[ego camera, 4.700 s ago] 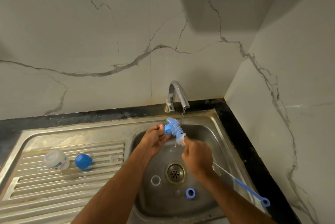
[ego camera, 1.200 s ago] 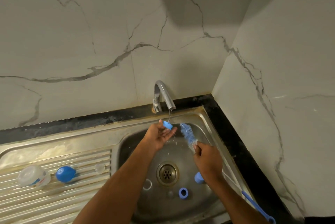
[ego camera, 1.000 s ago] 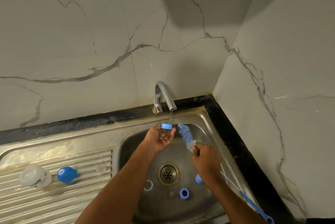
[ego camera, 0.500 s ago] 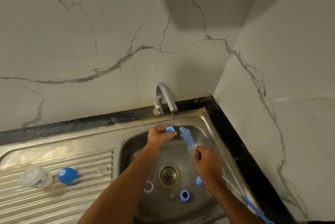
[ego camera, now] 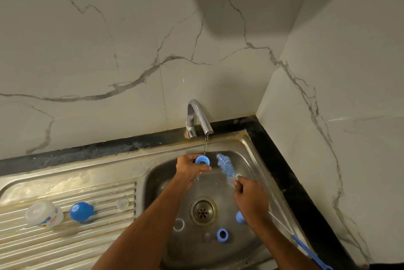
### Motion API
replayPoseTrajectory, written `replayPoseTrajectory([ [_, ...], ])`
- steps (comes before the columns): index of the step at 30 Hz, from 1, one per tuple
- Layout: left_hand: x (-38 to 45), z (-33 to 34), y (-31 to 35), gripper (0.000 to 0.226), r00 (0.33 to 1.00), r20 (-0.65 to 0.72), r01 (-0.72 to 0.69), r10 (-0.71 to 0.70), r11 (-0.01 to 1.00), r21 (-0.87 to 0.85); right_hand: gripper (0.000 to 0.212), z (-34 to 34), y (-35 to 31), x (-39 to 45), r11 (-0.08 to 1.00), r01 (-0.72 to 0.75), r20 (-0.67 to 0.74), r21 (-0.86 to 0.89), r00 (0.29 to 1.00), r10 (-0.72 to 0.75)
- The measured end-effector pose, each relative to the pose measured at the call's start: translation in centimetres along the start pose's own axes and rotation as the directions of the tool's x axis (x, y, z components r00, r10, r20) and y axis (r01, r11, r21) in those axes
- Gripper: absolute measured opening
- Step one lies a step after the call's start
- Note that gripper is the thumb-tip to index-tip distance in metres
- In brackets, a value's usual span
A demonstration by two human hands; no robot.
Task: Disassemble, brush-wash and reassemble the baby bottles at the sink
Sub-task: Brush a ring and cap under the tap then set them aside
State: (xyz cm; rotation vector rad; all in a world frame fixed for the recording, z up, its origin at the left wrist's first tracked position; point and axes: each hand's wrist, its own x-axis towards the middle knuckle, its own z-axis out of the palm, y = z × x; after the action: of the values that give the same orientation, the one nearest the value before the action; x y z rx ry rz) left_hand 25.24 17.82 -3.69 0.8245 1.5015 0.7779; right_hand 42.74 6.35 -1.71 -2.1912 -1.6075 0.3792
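Observation:
My left hand (ego camera: pixel 190 168) holds a blue bottle ring (ego camera: pixel 202 160) under the thin stream from the tap (ego camera: pixel 197 117). My right hand (ego camera: pixel 251 198) grips the bottle brush (ego camera: pixel 226 168) just below its blue and white bristles, which point up beside the ring without touching it. The brush's long blue handle (ego camera: pixel 310 254) runs down to the lower right. In the sink basin (ego camera: pixel 247 160) lie another blue ring (ego camera: pixel 222 235), a blue part (ego camera: pixel 240 218) half hidden by my right wrist, and a clear ring (ego camera: pixel 178 224).
On the ribbed drainboard (ego camera: pixel 65 245) at the left lie a clear bottle (ego camera: pixel 43 214) on its side, a blue cap (ego camera: pixel 81 211) and a small clear teat (ego camera: pixel 122 203). The drain (ego camera: pixel 203 211) is in the basin's middle. Marble walls close the back and right.
The brush, earlier scrubbing the blue ring, has been drawn out to the right. My left hand has turned the ring under the running water, opening now facing up.

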Motion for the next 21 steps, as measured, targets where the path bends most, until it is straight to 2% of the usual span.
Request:
replayPoseTrajectory([
  [5, 0.0, 0.6, 0.7, 0.056, 1.0, -0.003, 0.019, -0.019, 0.999, -0.042, 0.026, -0.1, 0.3, -0.1, 1.0, 0.016, 0.001, 0.026, 1.0, -0.016],
  [10, 0.1, 0.3, 1.4, 0.049, 0.996, -0.031, -0.08, 0.08, 0.997, -0.013, 0.026, -0.6, 0.3, -0.1, 1.0, 0.015, 0.007, 0.018, 1.0, -0.015],
  [13, 0.3, -0.5, 0.4, 0.05, 0.998, -0.044, -0.043, 0.042, 0.999, -0.024, 0.026, -0.6, 0.3, -0.1, 1.0, 0.016, -0.001, 0.013, 1.0, -0.015],
  [17, -0.2, 0.2, -0.3, 0.05, 0.997, 0.056, 0.068, -0.062, 0.993, -0.101, 0.029, -0.1, 0.6, -0.3, 1.0, 0.023, -0.01, 0.01, 1.0, -0.022],
  [19, -0.4, 1.0, 0.4, 0.049, 0.996, 0.081, 0.044, -0.033, 0.991, -0.13, 0.031, 0.1, 0.7, -0.4, 0.999, 0.031, -0.015, 0.023, 0.999, -0.03],
  [21, -0.1, 1.6, 1.0, 0.046, 0.999, 0.039, 0.0, 0.005, 0.994, -0.107, 0.03, 0.0, 0.8, -0.5, 0.999, 0.021, -0.013, 0.033, 1.0, -0.021],
])
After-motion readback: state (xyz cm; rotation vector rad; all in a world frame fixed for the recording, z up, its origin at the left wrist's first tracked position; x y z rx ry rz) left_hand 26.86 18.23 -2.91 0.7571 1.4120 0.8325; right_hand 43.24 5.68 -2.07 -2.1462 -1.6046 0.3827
